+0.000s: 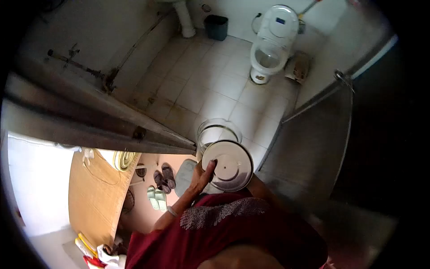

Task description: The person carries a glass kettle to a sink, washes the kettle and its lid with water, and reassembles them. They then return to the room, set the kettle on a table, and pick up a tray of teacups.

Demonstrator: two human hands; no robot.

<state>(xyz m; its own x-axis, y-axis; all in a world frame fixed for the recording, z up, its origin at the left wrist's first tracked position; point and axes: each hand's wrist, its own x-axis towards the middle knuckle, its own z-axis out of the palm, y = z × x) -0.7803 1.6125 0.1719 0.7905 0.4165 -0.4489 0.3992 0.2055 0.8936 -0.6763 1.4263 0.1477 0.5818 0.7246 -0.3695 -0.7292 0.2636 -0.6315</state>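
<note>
Pale tiled floor (pixel 219 87) is stretching around the toilet (pixel 270 68) as I am following, from a distance, a person's two bare hands. Well apart from the toilet, on its near side, a clear container (pixel 219 124) is showing behind a round disc (pixel 230 168); I am reading its see-through wall as stiff, perhaps fragile, and calling for both palms around it. Farther from the toilet than that rim, the disc, likely a metal lid, is partly covering the container in view, and I am not managing to tell whether they are touching. I am judging it rigid, fairly light and slippery, best taken at opposite edges. The left hand (pixel 203 177) is grasping the disc's edge, thumb pressing its face, the other fingers hiding. The right forearm (pixel 265 188) is disappearing behind it, leaving me unable to tell what those fingers are doing.
</note>
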